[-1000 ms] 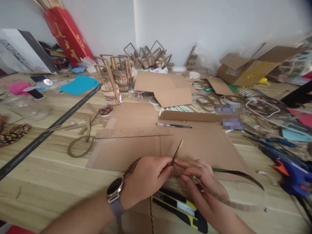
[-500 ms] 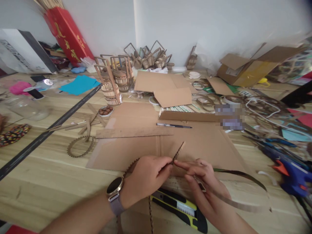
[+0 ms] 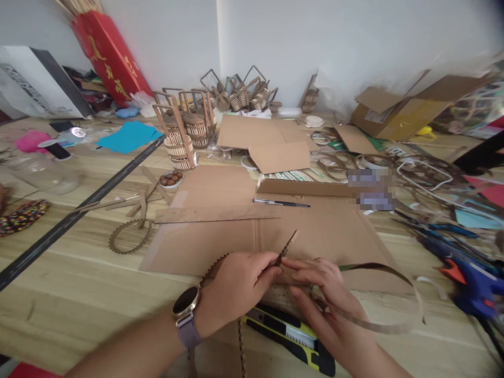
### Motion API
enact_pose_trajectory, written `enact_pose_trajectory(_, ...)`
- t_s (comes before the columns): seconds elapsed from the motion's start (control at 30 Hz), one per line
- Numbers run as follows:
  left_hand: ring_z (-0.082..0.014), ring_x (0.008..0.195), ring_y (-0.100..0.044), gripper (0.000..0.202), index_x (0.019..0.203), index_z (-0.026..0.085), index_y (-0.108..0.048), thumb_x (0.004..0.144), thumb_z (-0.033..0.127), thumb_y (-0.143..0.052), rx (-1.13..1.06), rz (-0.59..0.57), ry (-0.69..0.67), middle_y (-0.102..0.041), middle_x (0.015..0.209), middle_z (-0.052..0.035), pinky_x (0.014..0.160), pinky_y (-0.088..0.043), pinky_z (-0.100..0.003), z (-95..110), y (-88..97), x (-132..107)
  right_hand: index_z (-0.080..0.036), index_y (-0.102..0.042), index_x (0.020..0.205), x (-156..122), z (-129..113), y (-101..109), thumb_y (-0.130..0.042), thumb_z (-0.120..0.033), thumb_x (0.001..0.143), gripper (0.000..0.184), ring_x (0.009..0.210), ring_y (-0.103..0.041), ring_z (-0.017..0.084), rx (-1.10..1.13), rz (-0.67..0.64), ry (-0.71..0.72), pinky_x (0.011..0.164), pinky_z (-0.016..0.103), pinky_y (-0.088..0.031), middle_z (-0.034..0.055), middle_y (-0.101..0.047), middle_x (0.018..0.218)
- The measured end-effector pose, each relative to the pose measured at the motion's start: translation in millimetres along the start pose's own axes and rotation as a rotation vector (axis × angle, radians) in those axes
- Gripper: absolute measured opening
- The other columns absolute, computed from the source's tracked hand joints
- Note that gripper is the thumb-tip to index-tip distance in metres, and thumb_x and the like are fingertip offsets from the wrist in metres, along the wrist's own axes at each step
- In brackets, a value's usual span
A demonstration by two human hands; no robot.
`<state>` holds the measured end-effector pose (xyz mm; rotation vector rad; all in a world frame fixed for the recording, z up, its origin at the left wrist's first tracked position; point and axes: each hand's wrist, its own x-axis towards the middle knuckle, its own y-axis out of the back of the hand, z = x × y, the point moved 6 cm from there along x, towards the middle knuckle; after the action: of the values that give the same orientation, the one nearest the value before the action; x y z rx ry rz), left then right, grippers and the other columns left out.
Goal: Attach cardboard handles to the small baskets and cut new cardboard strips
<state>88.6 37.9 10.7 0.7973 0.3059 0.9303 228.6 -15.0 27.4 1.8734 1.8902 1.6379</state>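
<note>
My left hand [image 3: 244, 281] is closed in a pinch on a ridged corrugated cardboard strip [image 3: 289, 245]. One end of the strip points up past my fingertips; more of its toothed edge shows behind the wrist. My right hand [image 3: 334, 294] holds a thin, flat brown strip [image 3: 388, 329] that curls out to the right in a wide loop. Its index fingertip meets the corrugated strip beside my left thumb, while the right thumb is apart, lower down. Partly under both hands lies a yellow and black utility knife [image 3: 283, 336]. A large cardboard sheet [image 3: 338, 236] lies just beyond.
A pen [image 3: 281, 202] and a long cardboard piece [image 3: 216, 214] rest on the sheet. Pliers [image 3: 449, 229] and a blue glue gun [image 3: 476, 286] lie at right. Small baskets [image 3: 179, 149] stand behind a bowl of brown beads [image 3: 171, 179]. A toothed ring [image 3: 129, 249] is at left.
My right hand has shifted slightly left and its fingers have moved nearer the left fingertips. The brown loop has drawn in to the left with it. My left hand has barely moved.
</note>
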Motion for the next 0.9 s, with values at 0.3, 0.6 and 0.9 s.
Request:
enact_pose_trajectory(0.3,-0.0192,0.08,-0.069,0.017,0.101,0.019,-0.066,0.096,0.025,-0.05,0.004,-0.003,-0.024,-0.074,0.089,-0.0027,0.068,-0.045,-0.026,2.6,-0.5,-1.7,-0.022,-0.056,0.099,0.8,-0.7,1.7,-0.053,-0.009,0.09,0.017,0.095,-0.069,0.019,0.006,0.01,0.005,0.086,0.036,-0.045,0.007,-0.073,0.107)
enact_pose_trajectory(0.6,-0.0182,0.077,-0.067,0.02,0.097,0.018,-0.067,0.097,0.024,-0.048,0.001,0.034,-0.077,-0.073,0.085,-0.0033,0.066,-0.043,-0.025,3.3,2.4,-0.5,-0.022,-0.052,0.096,1.2,-1.6,4.7,-0.048,-0.01,0.093,0.013,0.092,-0.068,0.018,-0.027,0.007,0.004,0.089,0.036,-0.043,0.0097,-0.074,0.107)
enact_pose_trajectory(0.9,-0.0188,0.082,-0.069,0.016,0.099,0.019,-0.066,0.096,0.029,-0.054,-0.048,0.011,-0.032,-0.074,0.09,-0.0025,0.068,-0.044,-0.025,2.4,1.8,-1.6,-0.023,-0.053,0.098,-0.6,-0.9,4.1,-0.049,-0.012,0.092,0.013,0.089,-0.068,0.017,-0.011,0.014,-0.011,0.086,0.035,-0.045,0.0072,-0.074,0.105)
